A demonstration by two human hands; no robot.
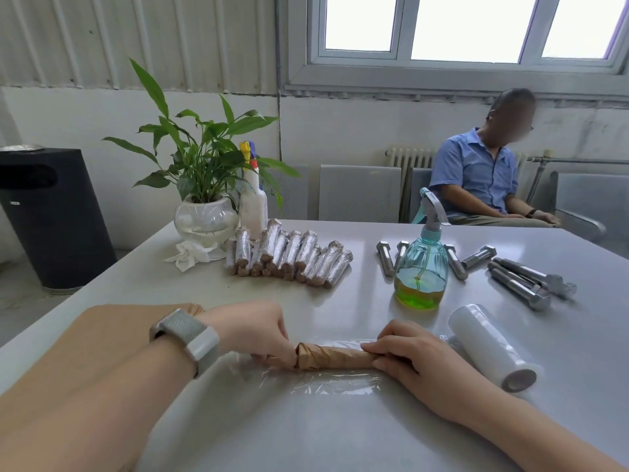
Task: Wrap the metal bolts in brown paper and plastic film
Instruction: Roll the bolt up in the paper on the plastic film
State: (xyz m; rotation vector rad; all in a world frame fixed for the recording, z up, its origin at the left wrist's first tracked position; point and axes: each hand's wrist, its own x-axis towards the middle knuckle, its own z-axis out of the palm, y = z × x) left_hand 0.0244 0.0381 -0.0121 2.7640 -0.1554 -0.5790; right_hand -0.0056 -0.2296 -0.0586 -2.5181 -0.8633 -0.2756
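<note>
A: Grip first. Left hand pinches the twisted left end of the paper-wrapped bolt, fingers curled tight on it. Right hand has fingers curled over the right end, holding it too.

B: Where's the bolt lying?

A: Flat on the tabletop, crosswise in front of the person, on a sheet of clear plastic film that spreads toward the camera. Whether film already covers the top, can't tell.

B: Around it?

A: Film roll just right of the right hand, lying on its side. Stack of brown paper under the left forearm. Watch with a grey woven band on the left wrist.

B: Further back?

A: Pile of finished wrapped bolts mid-table, film over brown paper. Bare metal bolts at right, some more behind the teal spray bottle holding green liquid. White spray bottle beside a potted plant in a glass bowl, crumpled tissue in front of the bowl.

B: Any text, brands?

A: None readable. Small pale tag on the black bin at left, too small to read. Seated person in a blue shirt behind the table, under the window.
</note>
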